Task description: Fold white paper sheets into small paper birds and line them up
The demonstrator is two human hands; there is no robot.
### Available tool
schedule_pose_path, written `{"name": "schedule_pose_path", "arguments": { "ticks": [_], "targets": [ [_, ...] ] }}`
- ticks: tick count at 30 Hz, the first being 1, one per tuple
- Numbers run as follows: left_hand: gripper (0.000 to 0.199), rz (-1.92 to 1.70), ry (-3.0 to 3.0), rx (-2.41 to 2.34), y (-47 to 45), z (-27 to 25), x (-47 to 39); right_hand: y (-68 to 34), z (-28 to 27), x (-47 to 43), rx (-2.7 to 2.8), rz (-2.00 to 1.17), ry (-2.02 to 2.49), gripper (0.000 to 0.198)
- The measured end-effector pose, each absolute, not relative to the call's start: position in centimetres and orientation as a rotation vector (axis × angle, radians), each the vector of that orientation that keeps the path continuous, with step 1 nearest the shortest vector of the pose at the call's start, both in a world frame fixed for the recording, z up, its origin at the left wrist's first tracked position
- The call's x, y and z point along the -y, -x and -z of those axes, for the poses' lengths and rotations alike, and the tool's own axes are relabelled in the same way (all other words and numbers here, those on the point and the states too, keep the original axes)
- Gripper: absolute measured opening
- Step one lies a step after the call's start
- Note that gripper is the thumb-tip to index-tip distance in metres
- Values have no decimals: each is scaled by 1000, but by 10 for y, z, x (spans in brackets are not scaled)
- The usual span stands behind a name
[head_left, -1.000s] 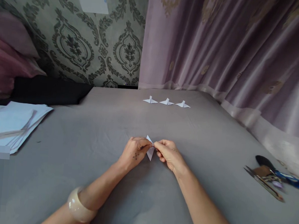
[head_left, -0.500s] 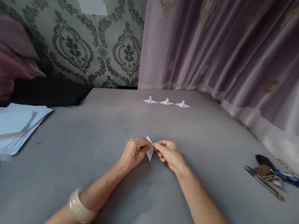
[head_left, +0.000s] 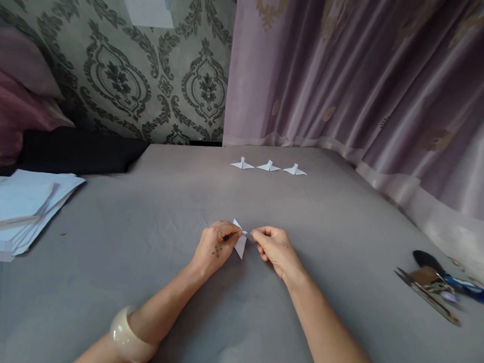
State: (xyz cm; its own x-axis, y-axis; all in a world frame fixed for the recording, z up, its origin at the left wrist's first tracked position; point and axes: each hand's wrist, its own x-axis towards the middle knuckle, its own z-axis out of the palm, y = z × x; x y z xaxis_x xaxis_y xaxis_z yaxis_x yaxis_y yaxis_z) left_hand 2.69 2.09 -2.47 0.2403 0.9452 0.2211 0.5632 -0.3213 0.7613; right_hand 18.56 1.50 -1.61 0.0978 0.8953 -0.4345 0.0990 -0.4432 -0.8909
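Between the thumb and fingers of my left hand (head_left: 217, 245) is a small folded white paper bird (head_left: 240, 248). One pointed wing sticks up above the fingertips and the other points down below them. My right hand (head_left: 275, 247) is closed in a pinch just right of the paper, with a narrow gap between its fingertips and the bird. Nothing shows in the right fingers. Part of the bird is hidden behind the left fingers. Farther back, three similar white paper birds (head_left: 269, 165) stand in a row on the grey cloth surface (head_left: 174, 199).
Stacked white paper sheets (head_left: 37, 206) lie at the left, in front of a black cloth (head_left: 78, 150). On the right are pointed scissors or tweezers (head_left: 427, 297) and a blue-handled tool (head_left: 470, 289). A purple curtain (head_left: 299, 69) hangs along the back and right.
My right fingertips have come away from the paper bird, leaving a small gap. My left hand has shifted slightly left with the bird still in its pinch.
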Motion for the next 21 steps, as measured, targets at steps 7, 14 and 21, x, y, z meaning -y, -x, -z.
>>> {"name": "schedule_pose_path", "arguments": {
  "ticks": [7,14,21],
  "targets": [
    [16,-889,-1925,-1611,-24,30,-22,-188,14,-13,1047,-1353,1662,18],
    [19,-729,-2113,-1826,-21,31,-14,-192,18,-9,1312,-1180,1656,19],
    [15,-634,-1953,-1810,-23,24,-13,-184,14,1,1691,-1016,1617,21]
  ]
}}
